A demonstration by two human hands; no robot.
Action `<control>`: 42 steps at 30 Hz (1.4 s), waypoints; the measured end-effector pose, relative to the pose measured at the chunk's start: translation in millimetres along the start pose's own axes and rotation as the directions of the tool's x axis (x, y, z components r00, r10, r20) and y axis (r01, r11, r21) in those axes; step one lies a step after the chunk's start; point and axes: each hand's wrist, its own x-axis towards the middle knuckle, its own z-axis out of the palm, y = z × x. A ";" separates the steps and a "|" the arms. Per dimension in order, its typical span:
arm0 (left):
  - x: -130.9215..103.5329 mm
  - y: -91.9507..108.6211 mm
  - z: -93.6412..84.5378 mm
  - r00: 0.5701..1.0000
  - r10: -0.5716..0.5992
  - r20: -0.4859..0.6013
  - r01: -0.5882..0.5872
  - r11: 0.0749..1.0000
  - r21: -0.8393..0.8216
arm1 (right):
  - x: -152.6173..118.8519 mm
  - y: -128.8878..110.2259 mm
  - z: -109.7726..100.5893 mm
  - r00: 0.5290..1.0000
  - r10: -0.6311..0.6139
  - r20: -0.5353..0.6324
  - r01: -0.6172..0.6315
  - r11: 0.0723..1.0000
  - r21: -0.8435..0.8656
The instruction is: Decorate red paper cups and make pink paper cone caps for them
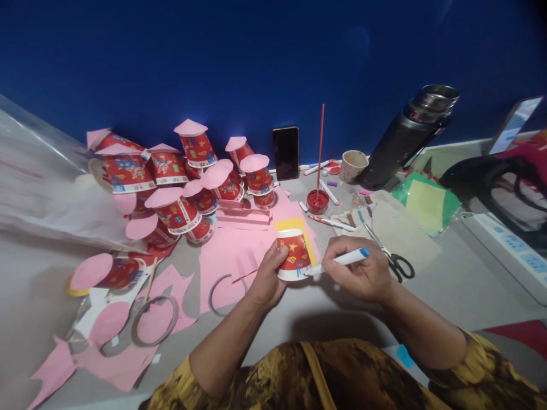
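My left hand (269, 274) is closed around the left side of a red paper cup (294, 251) with gold patterns and a white band along its lower edge. Blue marks show on the cup near that band. Between the fingers of my right hand (359, 270) is a white marker (339, 261) with a blue end, its tip at the cup's lower right edge. Behind the cup lies a yellow piece of paper (310, 239), partly covered. Pink paper sheets (226, 256) spread beneath and to the left.
Several red cups with pink cone tops (177, 210) stand at the left. A phone (285, 152) leans on the blue wall. Farther right are a red paint pot (317, 201), scissors (395, 259), a black flask (401, 142) and a power strip (513, 250). Tape rings (135, 327) lie front left.
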 end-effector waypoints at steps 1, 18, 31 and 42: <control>0.3 -0.1 0.1 1.000 0.000 -0.002 0.000 1.000 -0.003 | 0.1 -0.5 0.1 1.000 0.006 0.009 -0.006 1.000 0.002; 1.2 -0.6 0.3 0.999 -0.029 -0.023 0.028 0.999 -0.025 | -0.8 -0.3 0.3 0.997 0.028 -0.078 -0.029 1.000 -0.010; 1.2 -1.5 -5.6 0.999 -0.049 -0.018 0.048 0.999 -0.025 | 1.3 0.0 -3.1 0.998 0.052 -0.023 -0.053 0.998 -0.024; 0.5 0.7 -4.3 0.998 -0.058 -0.036 0.057 0.998 -0.037 | 2.0 -1.8 -1.6 0.998 0.026 -0.057 -0.026 1.000 -0.012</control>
